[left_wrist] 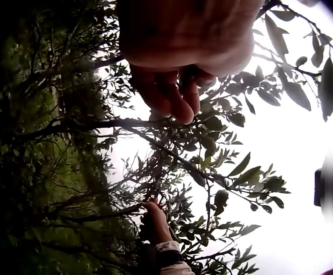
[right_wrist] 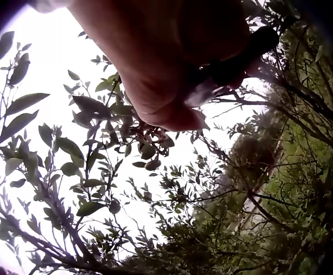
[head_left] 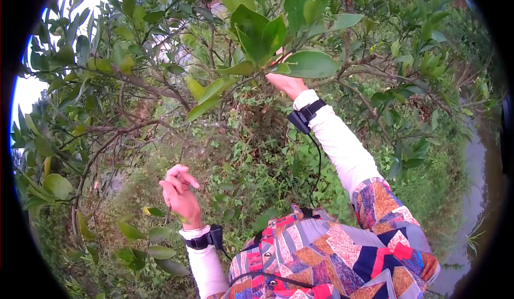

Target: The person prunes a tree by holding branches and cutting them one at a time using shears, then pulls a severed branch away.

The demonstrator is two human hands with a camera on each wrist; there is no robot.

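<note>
My right hand (head_left: 289, 84) is raised among the leaves of a leafy tree, its fingers partly covered by a broad green leaf (head_left: 311, 64). It grips what looks like pruning shears (right_wrist: 263, 44), showing a dark handle and a shiny metal part beside the thumb. Small round buds or fruits (right_wrist: 148, 151) hang near the thumb in the right wrist view. Lower and to the left, my left hand (head_left: 183, 196) hovers with loosely bent fingers and holds nothing. Above it in the left wrist view, a thin branch (left_wrist: 123, 122) runs close by the fingertips.
Bare, crooked branches (head_left: 155, 89) spread to the left, and another branch (head_left: 369, 62) reaches right. Low leaves (head_left: 160, 252) stand close to the left forearm. Weeds and vines (head_left: 257, 165) cover the ground below. A grey strip of ground or water (head_left: 471, 165) runs along the right.
</note>
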